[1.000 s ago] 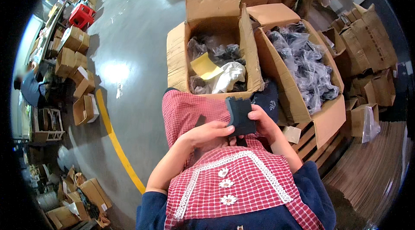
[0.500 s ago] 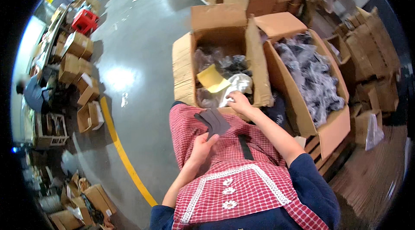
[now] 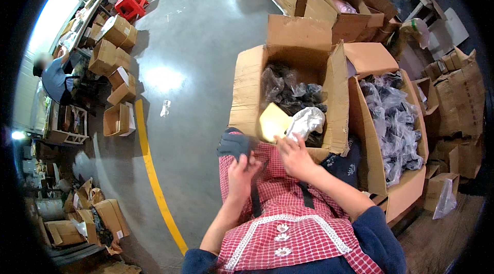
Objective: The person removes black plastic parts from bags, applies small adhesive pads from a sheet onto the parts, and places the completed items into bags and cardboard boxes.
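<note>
Where cardboard boxes (image 3: 303, 94) crowd grey concrete floor (image 3: 200, 68), left hand (image 3: 241, 173) holds dark cloth (image 3: 234, 144)

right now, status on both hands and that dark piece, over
Left hand gripping dark fabric piece over lap. Right hand open, at clear plastic bag in open box. Nothing between them.

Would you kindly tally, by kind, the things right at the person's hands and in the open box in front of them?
Dark fabric piece, held by the left hand: 1
Yellow card, in the open box: 1
Silvery plastic bag, at the right hand: 1
Total: 3
The dark bagged items deeper in the box are too jumbled to count.
</note>
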`<state>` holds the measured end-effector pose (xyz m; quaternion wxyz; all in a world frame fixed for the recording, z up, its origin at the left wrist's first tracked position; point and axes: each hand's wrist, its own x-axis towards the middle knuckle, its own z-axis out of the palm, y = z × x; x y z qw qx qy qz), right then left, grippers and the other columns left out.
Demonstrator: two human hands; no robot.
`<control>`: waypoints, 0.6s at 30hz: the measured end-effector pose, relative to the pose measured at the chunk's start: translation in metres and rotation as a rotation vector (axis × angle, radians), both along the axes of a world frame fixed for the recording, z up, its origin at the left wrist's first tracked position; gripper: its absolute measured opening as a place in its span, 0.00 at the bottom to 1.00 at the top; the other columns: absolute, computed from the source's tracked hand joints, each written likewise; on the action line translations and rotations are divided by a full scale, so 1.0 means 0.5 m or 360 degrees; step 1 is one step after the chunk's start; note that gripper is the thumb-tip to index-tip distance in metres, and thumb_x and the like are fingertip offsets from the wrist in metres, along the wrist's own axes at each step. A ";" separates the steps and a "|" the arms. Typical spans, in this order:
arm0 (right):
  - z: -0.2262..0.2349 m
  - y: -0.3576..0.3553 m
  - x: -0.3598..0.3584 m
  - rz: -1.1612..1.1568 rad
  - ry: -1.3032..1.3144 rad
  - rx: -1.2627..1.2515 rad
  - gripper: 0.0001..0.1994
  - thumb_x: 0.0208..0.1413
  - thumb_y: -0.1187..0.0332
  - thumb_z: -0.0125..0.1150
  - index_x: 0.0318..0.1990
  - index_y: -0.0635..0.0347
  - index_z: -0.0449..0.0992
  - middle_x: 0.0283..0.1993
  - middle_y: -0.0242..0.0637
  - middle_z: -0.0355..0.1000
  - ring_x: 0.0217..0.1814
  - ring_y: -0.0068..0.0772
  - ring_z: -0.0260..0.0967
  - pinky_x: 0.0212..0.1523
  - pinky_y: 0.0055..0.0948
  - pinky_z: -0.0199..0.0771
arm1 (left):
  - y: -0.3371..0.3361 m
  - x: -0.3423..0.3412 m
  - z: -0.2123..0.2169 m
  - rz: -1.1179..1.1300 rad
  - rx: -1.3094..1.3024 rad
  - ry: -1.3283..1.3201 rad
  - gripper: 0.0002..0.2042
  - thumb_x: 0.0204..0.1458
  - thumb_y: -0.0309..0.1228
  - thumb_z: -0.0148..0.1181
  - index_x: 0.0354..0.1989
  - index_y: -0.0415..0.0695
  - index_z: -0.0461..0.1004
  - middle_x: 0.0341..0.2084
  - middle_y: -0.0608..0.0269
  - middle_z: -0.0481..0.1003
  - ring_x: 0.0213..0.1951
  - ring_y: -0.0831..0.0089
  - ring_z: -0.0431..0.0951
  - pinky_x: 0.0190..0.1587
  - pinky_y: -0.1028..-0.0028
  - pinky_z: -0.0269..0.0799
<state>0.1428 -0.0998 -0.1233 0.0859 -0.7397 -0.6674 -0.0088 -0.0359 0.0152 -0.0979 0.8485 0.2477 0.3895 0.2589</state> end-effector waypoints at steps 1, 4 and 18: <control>0.008 -0.043 -0.023 0.0154 -0.0126 0.0155 0.18 0.53 0.66 0.59 0.48 0.68 0.79 0.69 0.46 0.61 0.67 0.39 0.60 0.75 0.55 0.38 | 0.018 0.012 0.002 -0.0019 0.0034 -0.0060 0.11 0.66 0.35 0.55 0.44 0.39 0.71 0.35 0.64 0.72 0.41 0.70 0.74 0.51 0.64 0.74; 0.060 -0.122 -0.070 0.0549 -0.0050 0.0201 0.15 0.53 0.67 0.60 0.45 0.64 0.82 0.70 0.39 0.63 0.65 0.36 0.60 0.74 0.52 0.45 | 0.057 0.047 -0.009 -0.0121 0.0070 -0.0120 0.10 0.66 0.36 0.55 0.41 0.40 0.72 0.34 0.64 0.74 0.39 0.70 0.76 0.49 0.67 0.73; 0.148 -0.092 0.045 -0.0788 0.2545 0.0631 0.27 0.57 0.65 0.68 0.63 0.59 0.68 0.62 0.43 0.70 0.62 0.36 0.69 0.61 0.37 0.72 | -0.016 0.016 0.108 -0.0106 0.0741 -0.0089 0.08 0.64 0.29 0.53 0.42 0.35 0.74 0.30 0.67 0.74 0.31 0.80 0.70 0.36 0.78 0.65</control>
